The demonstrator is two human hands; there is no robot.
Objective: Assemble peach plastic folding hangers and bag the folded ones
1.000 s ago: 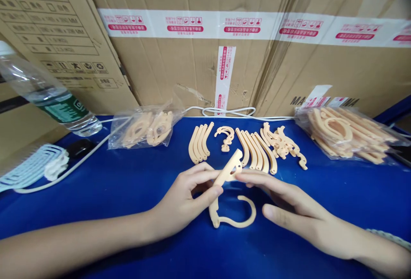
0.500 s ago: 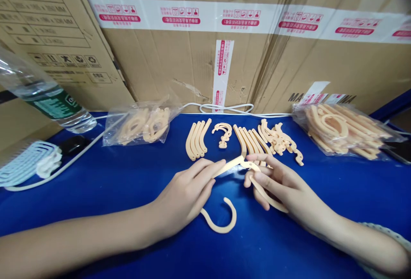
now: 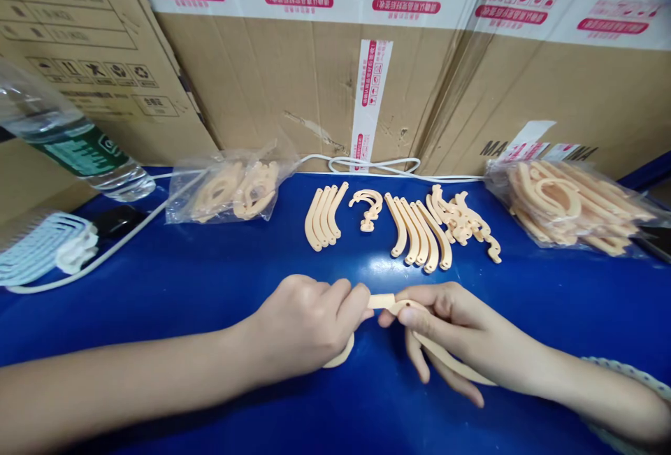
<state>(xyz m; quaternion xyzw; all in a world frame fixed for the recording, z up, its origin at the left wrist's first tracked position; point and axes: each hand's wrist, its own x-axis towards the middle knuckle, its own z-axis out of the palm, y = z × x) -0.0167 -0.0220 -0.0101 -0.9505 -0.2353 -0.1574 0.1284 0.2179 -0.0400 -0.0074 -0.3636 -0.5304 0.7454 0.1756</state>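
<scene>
Between my hands is a beige plastic hanger arm (image 3: 381, 302), its left part hidden in the closed fingers of my left hand (image 3: 317, 326). My right hand (image 3: 445, 322) pinches a small joint piece with a hole (image 3: 407, 305) that meets the arm's right end. A second curved arm (image 3: 456, 363) runs from that joint under my right palm. Below my left hand shows part of a beige hook (image 3: 342, 356); the rest is hidden. Whether the hook lies on the table or hangs from the hand, I cannot tell.
On the blue table (image 3: 210, 385) lie rows of curved arms (image 3: 326, 219), more arms (image 3: 416, 235), hooks (image 3: 368, 207) and small joint pieces (image 3: 461, 221). Plastic bags of parts (image 3: 231, 189) (image 3: 571, 203), a water bottle (image 3: 78, 144) and a white cable (image 3: 126, 249) surround them. Cardboard boxes (image 3: 288, 84) stand behind.
Both hands have moved lower in view with the joined pieces. My left hand has turned and closed further over the arm, and now covers most of the hook. The view has tilted slightly down.
</scene>
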